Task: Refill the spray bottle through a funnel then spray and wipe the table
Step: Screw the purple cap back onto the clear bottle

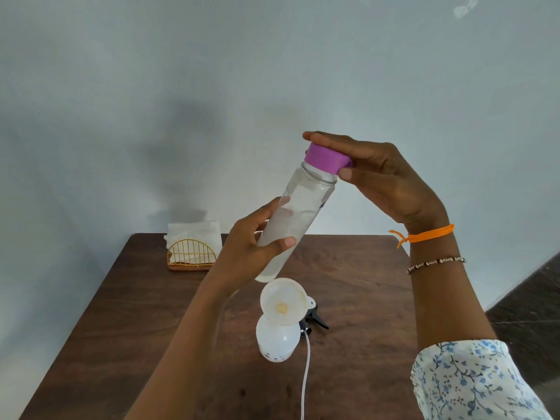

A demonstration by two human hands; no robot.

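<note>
A clear water bottle point(303, 207) with a purple cap point(325, 159) is held tilted above the table. My left hand point(251, 247) grips its lower body. My right hand point(372, 174) covers the purple cap, fingers wrapped around it. Below stands a white spray bottle point(277, 338) on the dark wooden table point(357, 283), with a white funnel point(283, 301) sitting in its neck. The black spray head point(313, 321) with its white dip tube point(305, 374) lies on the table just right of the spray bottle.
A yellow wire holder with white paper napkins point(192, 247) stands at the table's back left. A pale wall rises behind the table. Dark floor point(530, 313) shows to the right of the table.
</note>
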